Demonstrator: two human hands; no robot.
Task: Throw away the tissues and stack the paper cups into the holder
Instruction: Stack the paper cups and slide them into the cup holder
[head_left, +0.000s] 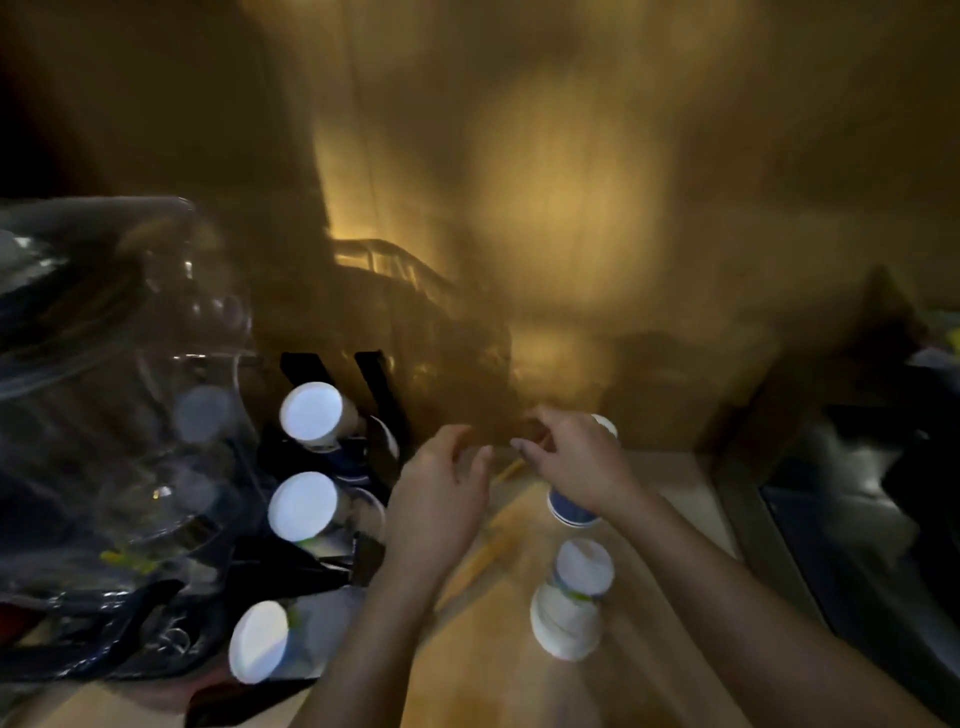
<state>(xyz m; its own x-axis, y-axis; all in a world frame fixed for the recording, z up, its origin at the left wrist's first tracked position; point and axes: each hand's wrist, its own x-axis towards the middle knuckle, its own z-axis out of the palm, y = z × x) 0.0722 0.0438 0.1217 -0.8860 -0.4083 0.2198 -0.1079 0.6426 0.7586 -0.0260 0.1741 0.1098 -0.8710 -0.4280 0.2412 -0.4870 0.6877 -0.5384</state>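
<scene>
The view is dim and motion-blurred. My left hand (441, 499) hovers over the wooden counter (493, 665) with its fingers spread and nothing in it. My right hand (576, 462) lies across a paper cup with a blue band (571, 512); the blur hides whether the fingers grip it. Two white paper cups (574, 597), nested and tipped, lie on the counter in front of that hand. To the left, a black holder (376, 387) carries three cup stacks with white ends facing me (311, 415), (304, 506), (260, 642). I make out no tissue.
A large clear plastic bag (130, 364) bulges at the left, right beside the holder. A wire rack (395, 270) stands at the back against the wooden wall. Yellowish sticks (483, 561) lie on the counter between my hands. A dark recess (857, 519) borders the counter's right edge.
</scene>
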